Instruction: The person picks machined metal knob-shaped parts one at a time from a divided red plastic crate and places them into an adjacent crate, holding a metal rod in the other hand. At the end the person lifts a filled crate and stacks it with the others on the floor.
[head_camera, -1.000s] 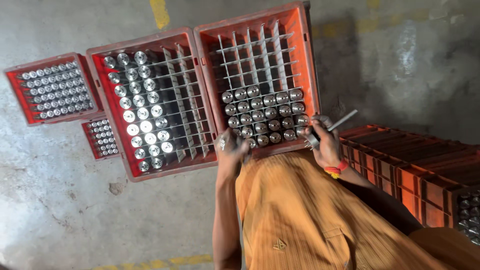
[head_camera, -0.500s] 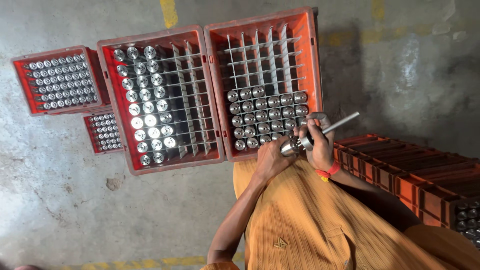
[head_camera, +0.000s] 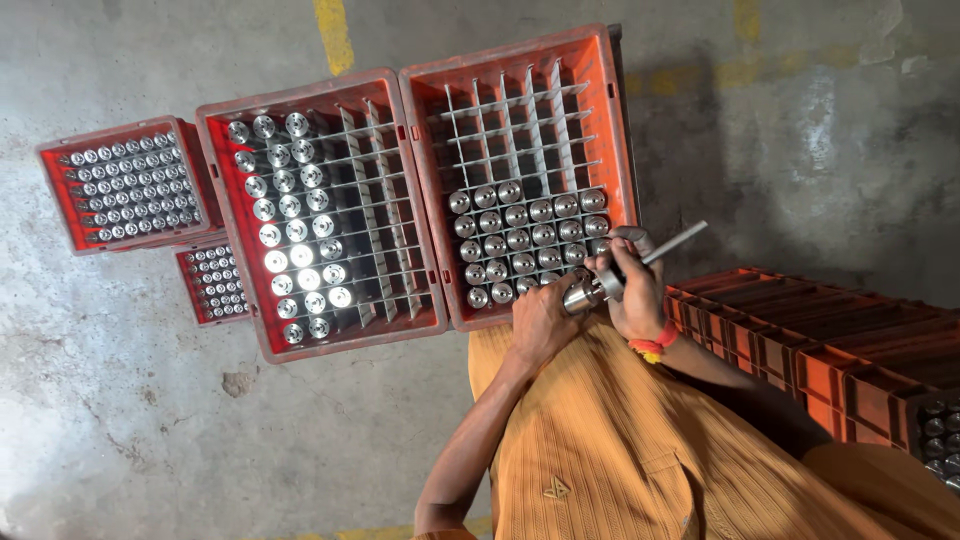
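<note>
1. Both hands met over the near edge of the right-hand orange crate (head_camera: 622, 150); left hand (head_camera: 540, 322) closed round a short shiny metal cylinder (head_camera: 578, 296); right hand (head_camera: 637, 295) wrapped on a slim metal rod (head_camera: 672, 243), tip at the cylinder.
2. Judged solid, stiff, rather heavy, slick when polished; best gripped round the barrel.
3. Neighbouring crate (head_camera: 240, 210) held similar parts in grid cells.

Cylindrical parts (head_camera: 520, 235) – bright, polished metal. Held rod (head_camera: 672, 243) – smooth satin metal. Crates (head_camera: 420, 190) – matt orange-red plastic, scuffed. Floor (head_camera: 130, 400) is rough, stained concrete. Shirt (head_camera: 620, 450) is ribbed cloth.
</note>
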